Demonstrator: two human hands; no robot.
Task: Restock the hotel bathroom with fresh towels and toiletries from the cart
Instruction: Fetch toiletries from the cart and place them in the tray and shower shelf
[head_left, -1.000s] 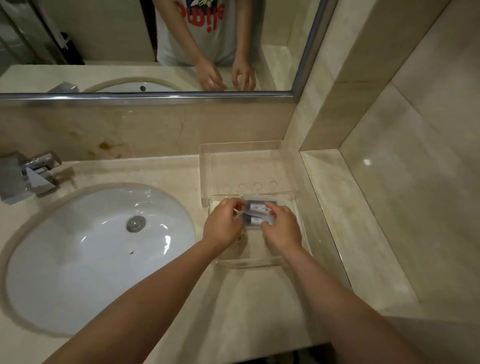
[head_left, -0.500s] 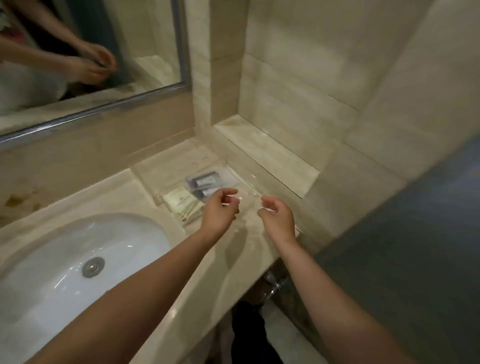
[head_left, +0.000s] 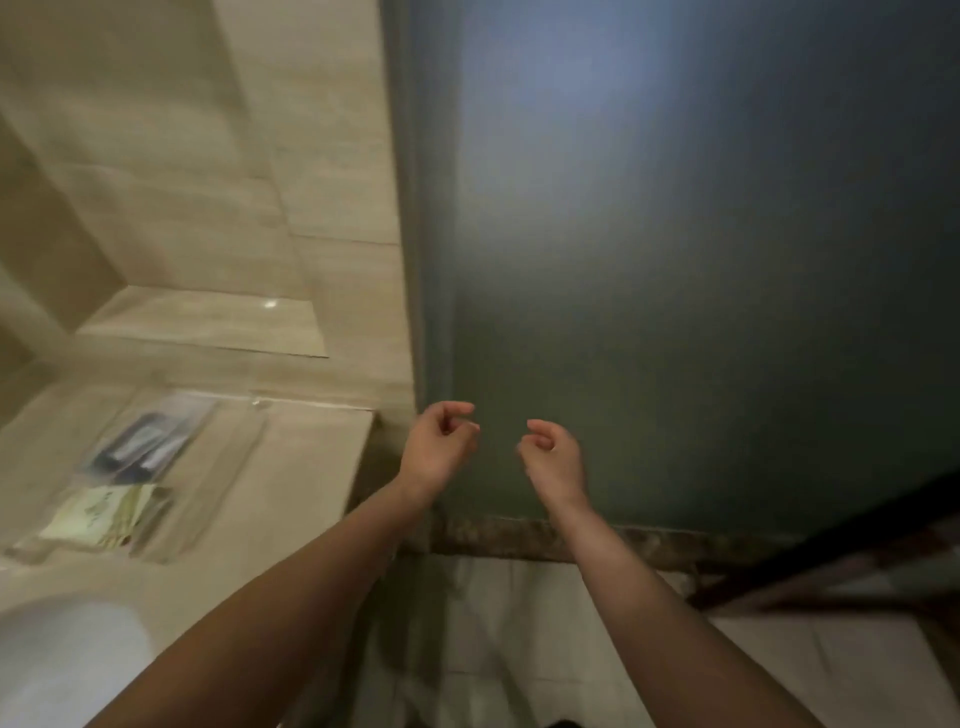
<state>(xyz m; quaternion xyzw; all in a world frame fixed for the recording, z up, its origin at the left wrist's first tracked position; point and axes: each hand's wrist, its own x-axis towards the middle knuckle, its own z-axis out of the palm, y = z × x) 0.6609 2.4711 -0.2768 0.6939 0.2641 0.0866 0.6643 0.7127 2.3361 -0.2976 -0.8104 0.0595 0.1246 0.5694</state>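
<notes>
Counter (head_left: 291, 499): beige stone w/ faint pale veining. Clear tray (head_left: 228, 467) near its back edge, blurred; inside it dark grey/black toiletry tubes (head_left: 137, 449) w/ white labels, and toward its front end pale yellow-green sachets (head_left: 98, 514) w/ small darker print, unreadable. Sink (head_left: 62, 660) at counter's front-left corner: white. Wall tiles (head_left: 197, 171): cream-beige, soft horizontal streaks, thin darker grout lines. Frosted panel (head_left: 675, 249): dull grey-green, bluish-lighter toward top. Threshold strip (head_left: 545, 538) under it: mottled brown/tan marble. Floor (head_left: 519, 639): off-white tile w/ grey veining.
</notes>
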